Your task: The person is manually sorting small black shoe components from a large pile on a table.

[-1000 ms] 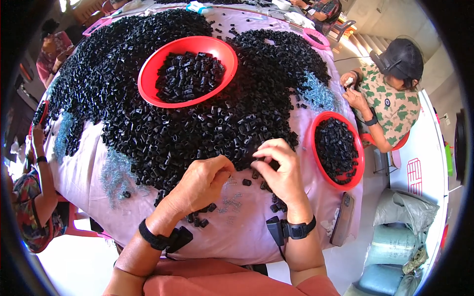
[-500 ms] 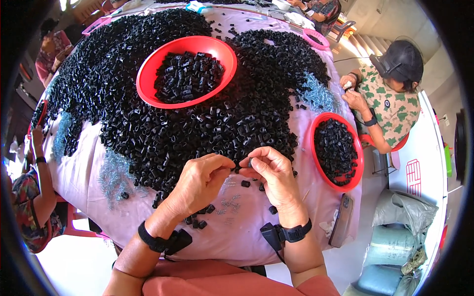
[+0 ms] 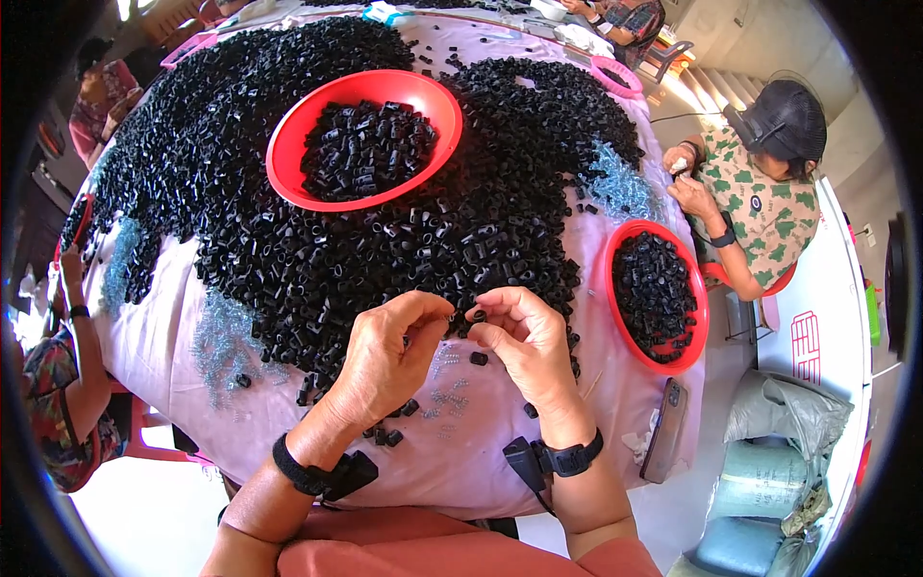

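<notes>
In front of the large heap of short black plastic tubes (image 3: 365,255), my right hand (image 3: 534,351) pinches one small black tube (image 3: 479,315) between thumb and forefinger. My left hand (image 3: 380,351) is closed in a pinch just left of it; whatever its fingertips hold is too small to make out. The fingertips of the two hands are a small gap apart. Below them, several tiny coil springs (image 3: 447,397) are scattered on the pale pink cloth (image 3: 413,471). A bigger pile of springs (image 3: 226,341) lies left of my left hand.
A red bowl of black tubes (image 3: 286,159) stands on the heap; another red bowl (image 3: 610,279) is at the right, near a phone (image 3: 663,433). More springs (image 3: 620,183) lie farther right. A person in a cap (image 3: 760,192) works at the right; others sit around the table.
My hands have drawn slightly apart at the fingertips. The black tube in my right hand is turned and shows more plainly.
</notes>
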Tool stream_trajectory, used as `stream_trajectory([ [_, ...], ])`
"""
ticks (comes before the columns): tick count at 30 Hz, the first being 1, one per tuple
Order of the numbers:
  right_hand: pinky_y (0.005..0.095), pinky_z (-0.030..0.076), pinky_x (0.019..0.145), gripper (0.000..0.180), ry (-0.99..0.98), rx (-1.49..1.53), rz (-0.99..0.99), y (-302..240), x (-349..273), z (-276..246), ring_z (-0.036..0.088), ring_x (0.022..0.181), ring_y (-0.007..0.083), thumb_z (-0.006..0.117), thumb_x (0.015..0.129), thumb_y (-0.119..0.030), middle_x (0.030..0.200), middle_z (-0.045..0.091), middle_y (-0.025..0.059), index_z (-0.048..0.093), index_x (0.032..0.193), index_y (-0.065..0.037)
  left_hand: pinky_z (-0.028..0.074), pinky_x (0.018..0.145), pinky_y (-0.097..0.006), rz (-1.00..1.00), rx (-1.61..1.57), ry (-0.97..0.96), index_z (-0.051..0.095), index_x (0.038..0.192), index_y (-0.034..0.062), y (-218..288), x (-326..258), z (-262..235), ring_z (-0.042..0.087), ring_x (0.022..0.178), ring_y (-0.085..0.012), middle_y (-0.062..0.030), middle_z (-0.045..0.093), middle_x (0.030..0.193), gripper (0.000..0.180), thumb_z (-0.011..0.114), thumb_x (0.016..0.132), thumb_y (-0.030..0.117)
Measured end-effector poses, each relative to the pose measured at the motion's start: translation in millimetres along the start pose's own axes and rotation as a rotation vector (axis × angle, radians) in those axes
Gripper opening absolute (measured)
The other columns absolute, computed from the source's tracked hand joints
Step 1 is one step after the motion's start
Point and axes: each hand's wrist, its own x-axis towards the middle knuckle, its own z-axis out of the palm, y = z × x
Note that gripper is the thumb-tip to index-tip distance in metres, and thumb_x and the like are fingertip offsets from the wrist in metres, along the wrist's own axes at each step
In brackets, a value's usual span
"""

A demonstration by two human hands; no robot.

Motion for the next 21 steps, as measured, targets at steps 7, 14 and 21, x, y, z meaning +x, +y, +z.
stream_trajectory([
  [7, 0.0235, 0.057, 0.078, 0.022, -0.048, -0.245, -0.006, 2.4, -2.0, 0.1, 0.067, 0.084, 0.0075, 0.074, 0.086, 0.006, 0.094, 0.072, 0.0033, 0.068, 0.106, 0.000, 0.055, 0.071, -0.031, 0.067, 0.054, -0.017, 0.067, 0.098, -0.0023, 1.3, 0.2, -0.1, 0.070, 0.080, -0.0196, -0.0128, 0.070, 0.088, 0.010, 0.067, 0.087, -0.003],
  [14, 0.0238, 0.057, 0.079, 0.023, -0.088, -0.247, 0.021, 0.3, -2.5, 2.2, 0.067, 0.085, 0.0073, 0.074, 0.085, 0.007, 0.093, 0.073, 0.0033, 0.069, 0.106, 0.000, 0.056, 0.066, -0.037, 0.162, 0.099, 0.020, 0.068, 0.097, -0.0013, -1.1, 1.0, 3.1, 0.070, 0.076, -0.0313, -0.0156, 0.068, 0.088, 0.011, 0.062, 0.088, -0.004],
  [21, 0.0241, 0.056, 0.083, 0.030, -0.084, -0.164, 0.042, 6.2, -1.4, 0.7, 0.066, 0.092, 0.0072, 0.075, 0.084, 0.010, 0.098, 0.070, 0.0020, 0.067, 0.111, -0.001, 0.056, 0.069, -0.034, 0.138, 0.116, 0.007, 0.069, 0.096, -0.0019, 3.5, -0.3, 3.3, 0.071, 0.081, -0.0285, -0.0145, 0.069, 0.089, 0.012, 0.066, 0.085, -0.006],
])
